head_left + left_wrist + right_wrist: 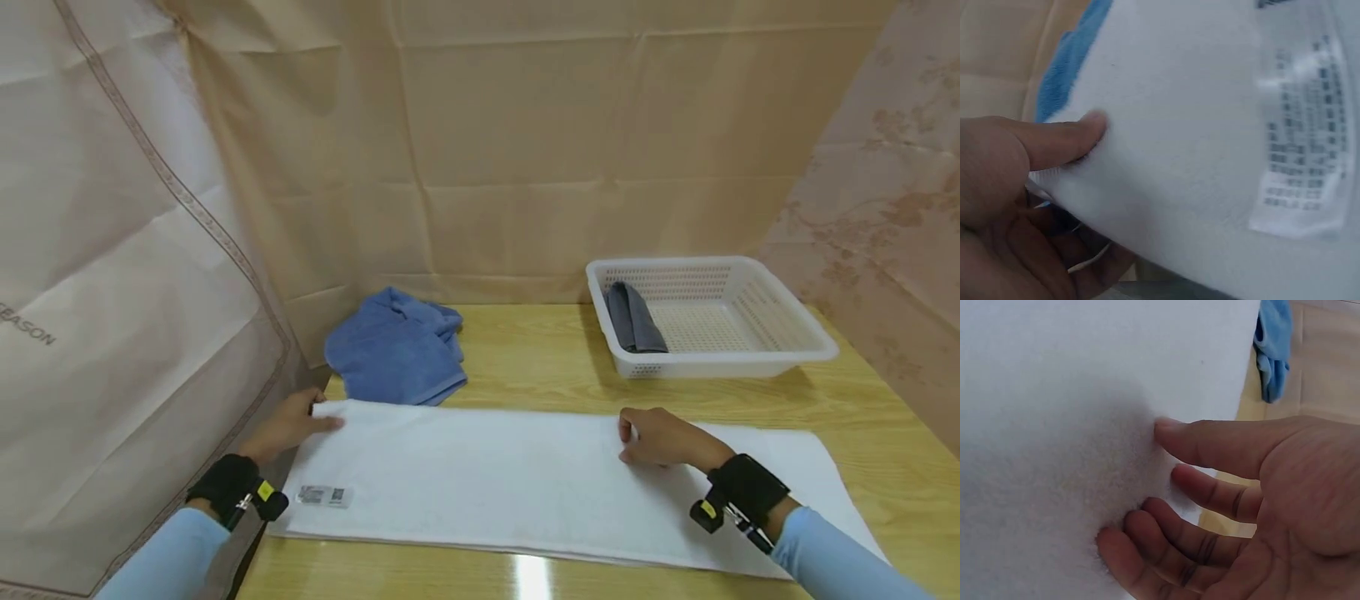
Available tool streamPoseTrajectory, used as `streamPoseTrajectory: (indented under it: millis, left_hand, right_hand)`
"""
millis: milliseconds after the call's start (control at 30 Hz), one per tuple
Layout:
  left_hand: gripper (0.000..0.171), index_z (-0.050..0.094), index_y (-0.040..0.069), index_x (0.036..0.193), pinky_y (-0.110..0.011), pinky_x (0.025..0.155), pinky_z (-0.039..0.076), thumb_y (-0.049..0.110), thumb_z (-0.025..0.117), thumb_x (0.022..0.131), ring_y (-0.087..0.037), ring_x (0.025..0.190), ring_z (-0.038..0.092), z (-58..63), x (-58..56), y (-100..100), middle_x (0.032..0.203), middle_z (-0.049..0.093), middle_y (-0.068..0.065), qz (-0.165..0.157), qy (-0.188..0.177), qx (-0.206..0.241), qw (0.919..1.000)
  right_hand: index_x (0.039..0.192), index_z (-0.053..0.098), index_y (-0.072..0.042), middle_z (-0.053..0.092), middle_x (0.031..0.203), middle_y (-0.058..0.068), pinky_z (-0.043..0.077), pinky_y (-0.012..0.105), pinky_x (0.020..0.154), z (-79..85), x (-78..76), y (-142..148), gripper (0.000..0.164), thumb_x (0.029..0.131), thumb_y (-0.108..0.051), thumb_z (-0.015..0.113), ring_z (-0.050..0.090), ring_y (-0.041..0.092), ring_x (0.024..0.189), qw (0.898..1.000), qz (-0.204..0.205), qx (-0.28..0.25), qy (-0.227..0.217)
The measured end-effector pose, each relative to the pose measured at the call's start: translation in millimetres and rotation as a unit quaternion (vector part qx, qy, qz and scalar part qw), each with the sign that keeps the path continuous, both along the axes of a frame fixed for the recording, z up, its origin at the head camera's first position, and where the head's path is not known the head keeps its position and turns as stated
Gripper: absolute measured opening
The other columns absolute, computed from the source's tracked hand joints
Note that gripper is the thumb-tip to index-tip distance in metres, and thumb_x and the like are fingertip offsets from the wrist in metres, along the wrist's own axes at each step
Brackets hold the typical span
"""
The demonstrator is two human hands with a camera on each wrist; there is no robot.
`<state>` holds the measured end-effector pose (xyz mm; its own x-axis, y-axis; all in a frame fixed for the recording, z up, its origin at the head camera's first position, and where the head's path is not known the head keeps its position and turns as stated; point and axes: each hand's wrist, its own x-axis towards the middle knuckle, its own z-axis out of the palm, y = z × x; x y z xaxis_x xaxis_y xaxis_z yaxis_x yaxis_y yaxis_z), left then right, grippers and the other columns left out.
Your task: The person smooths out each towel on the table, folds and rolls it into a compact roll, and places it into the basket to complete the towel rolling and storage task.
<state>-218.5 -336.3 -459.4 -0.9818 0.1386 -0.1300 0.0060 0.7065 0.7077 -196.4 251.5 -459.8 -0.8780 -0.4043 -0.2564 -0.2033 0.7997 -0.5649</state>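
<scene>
A white towel [480, 475], folded into a long strip, lies across the front of the table. My left hand [288, 429] pinches its far left corner, thumb on top and the other fingers beneath the edge. In the left wrist view a printed label [1304, 150] shows on the towel near that hand [1016, 187]. Right of the towel's middle, by its far edge, my right hand [663, 437] touches the cloth with loosely bent fingertips. The right wrist view shows a gap between thumb and fingers of this hand [1229, 506], with the towel's fuzzy surface [1085, 425] under them.
A crumpled blue towel [397, 350] lies behind the white one at the back left. At the back right stands a white plastic basket [720, 360] with a folded dark grey cloth [633, 321] at its left end. Cloth sheets [510, 150] hang around the table.
</scene>
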Motion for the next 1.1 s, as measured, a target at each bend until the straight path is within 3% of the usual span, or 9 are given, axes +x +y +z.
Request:
streamPoseTrajectory:
  millis: [233, 367, 500, 633, 767, 833, 900, 1033, 1100]
  left_hand:
    - [0.034, 0.062, 0.004, 0.129, -0.038, 0.071, 0.051, 0.022, 0.069, 0.101, -0.026, 0.088, 0.056, 40.6, -3.0, 22.8, 0.129, 0.054, -0.021, -0.051, 0.015, 0.055, 0.9971]
    - [0.031, 0.063, -0.005, 0.125, -0.041, 0.069, 0.060, 0.014, 0.067, 0.101, -0.027, 0.071, 0.067, 58.3, -4.9, 66.9, 0.109, 0.062, -0.021, -0.080, -0.048, 0.170, 0.9810]
    - [0.030, 0.060, -0.009, 0.124, -0.044, 0.081, 0.060, 0.006, 0.068, 0.100, -0.031, 0.077, 0.075, 56.6, -2.6, 119.3, 0.095, 0.066, -0.022, -0.095, -0.105, 0.271, 0.9521]
    - [0.035, 0.060, -0.005, 0.127, -0.045, 0.089, 0.058, 0.010, 0.072, 0.097, -0.031, 0.084, 0.076, 50.0, 3.6, 164.3, 0.102, 0.068, -0.019, -0.094, -0.132, 0.307, 0.9378]
    - [0.041, 0.059, -0.005, 0.130, -0.046, 0.091, 0.057, 0.014, 0.074, 0.097, -0.029, 0.087, 0.075, 46.4, 5.2, 190.9, 0.098, 0.072, -0.017, -0.110, -0.141, 0.324, 0.9290]
    - [0.040, 0.060, -0.004, 0.129, -0.046, 0.091, 0.057, 0.018, 0.074, 0.098, -0.030, 0.090, 0.074, 44.9, 2.1, 195.3, 0.098, 0.071, -0.017, -0.125, -0.131, 0.317, 0.9311]
    - [0.039, 0.064, 0.003, 0.128, -0.046, 0.089, 0.057, 0.024, 0.074, 0.097, -0.032, 0.095, 0.071, 42.7, -3.5, 194.5, 0.104, 0.068, -0.016, -0.141, -0.105, 0.274, 0.9456]
    - [0.047, 0.068, 0.016, 0.131, -0.053, 0.095, 0.048, 0.039, 0.080, 0.091, -0.036, 0.121, 0.049, 34.3, -21.8, 182.8, 0.134, 0.051, -0.015, -0.189, -0.017, 0.108, 0.9758]
    - [0.056, 0.066, 0.017, 0.134, -0.056, 0.100, 0.040, 0.042, 0.083, 0.087, -0.036, 0.129, 0.040, 28.8, -31.6, 175.4, 0.142, 0.049, -0.012, -0.217, 0.023, 0.030, 0.9755]
  right_hand:
    - [0.095, 0.060, -0.009, 0.053, 0.079, 0.002, 0.042, 0.033, 0.060, 2.0, -11.4, -11.7, 0.017, 0.088, -0.008, 0.076, 0.050, 0.017, 0.068, 0.998, 0.025, 0.026, 0.057]
    - [0.092, 0.066, -0.010, 0.059, 0.079, -0.004, 0.044, 0.030, 0.062, 6.7, -13.1, -42.1, 0.010, 0.094, -0.014, 0.074, 0.051, 0.011, 0.071, 0.989, 0.059, -0.005, 0.136]
    - [0.094, 0.071, -0.014, 0.067, 0.083, -0.005, 0.049, 0.029, 0.062, 18.0, -6.2, -95.3, 0.026, 0.100, -0.040, 0.068, 0.058, 0.010, 0.070, 0.987, 0.079, -0.094, 0.105]
    - [0.099, 0.072, -0.016, 0.068, 0.081, -0.003, 0.050, 0.030, 0.056, 25.6, 3.9, -143.7, 0.042, 0.098, -0.057, 0.063, 0.062, 0.015, 0.064, 0.982, 0.090, -0.163, 0.033]
    - [0.080, 0.061, -0.013, 0.050, 0.063, -0.006, 0.038, 0.025, 0.049, 23.9, 7.0, -166.8, 0.043, 0.099, -0.051, 0.066, 0.048, 0.010, 0.052, 0.981, 0.071, -0.171, 0.062]
    - [0.075, 0.057, -0.013, 0.041, 0.060, -0.007, 0.031, 0.024, 0.049, 20.9, 6.2, -168.5, 0.040, 0.100, -0.041, 0.067, 0.039, 0.007, 0.051, 0.980, 0.041, -0.170, 0.094]
    - [0.077, 0.059, -0.013, 0.039, 0.060, -0.007, 0.029, 0.023, 0.049, 17.6, 5.2, -165.7, 0.031, 0.102, -0.029, 0.067, 0.037, 0.007, 0.051, 0.978, 0.013, -0.179, 0.106]
    - [0.085, 0.065, -0.010, 0.040, 0.062, -0.006, 0.029, 0.024, 0.049, 18.1, 5.5, -156.4, 0.023, 0.104, -0.021, 0.063, 0.036, 0.008, 0.053, 0.974, -0.023, -0.208, 0.084]
    - [0.090, 0.069, -0.009, 0.044, 0.065, -0.004, 0.033, 0.025, 0.051, 21.4, 7.1, -152.1, 0.022, 0.106, -0.022, 0.060, 0.039, 0.010, 0.056, 0.972, -0.029, -0.221, 0.071]
